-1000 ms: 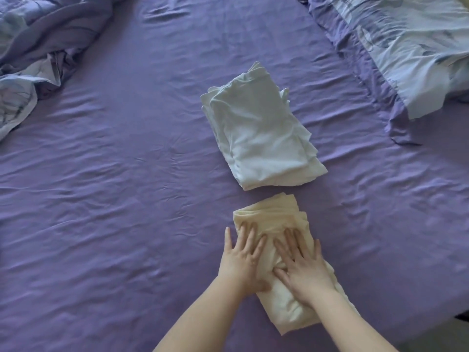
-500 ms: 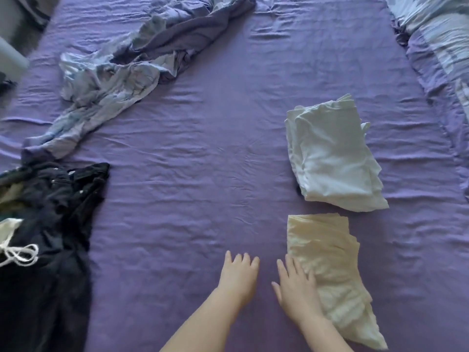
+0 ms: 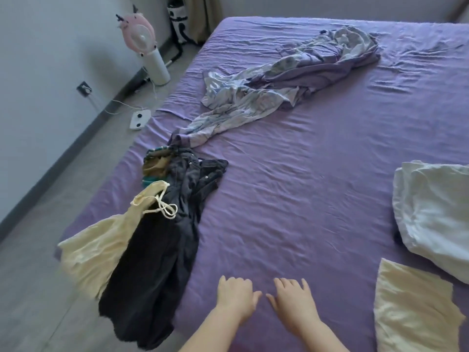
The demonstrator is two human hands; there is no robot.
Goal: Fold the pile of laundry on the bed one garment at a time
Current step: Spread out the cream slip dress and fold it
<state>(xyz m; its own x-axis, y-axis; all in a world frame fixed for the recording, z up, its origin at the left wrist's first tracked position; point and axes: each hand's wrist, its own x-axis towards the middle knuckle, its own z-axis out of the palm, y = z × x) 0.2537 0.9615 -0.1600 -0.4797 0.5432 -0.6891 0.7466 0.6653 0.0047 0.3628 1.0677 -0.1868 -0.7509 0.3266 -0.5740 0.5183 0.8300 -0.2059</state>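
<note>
No readable text, labels, brands or numbers on any item in view.

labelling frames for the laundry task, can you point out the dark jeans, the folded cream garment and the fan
dark jeans (image 3: 182,214): head view, on the upper leg of the denim.
folded cream garment (image 3: 411,308): head view, on the middle of its top layer.
fan (image 3: 139,36): head view, on the pink round head.

Both the left hand (image 3: 236,297) and right hand (image 3: 294,301) have left the folded cream garment (image 3: 411,313), now empty above the sheet (image 3: 304,199).
</note>
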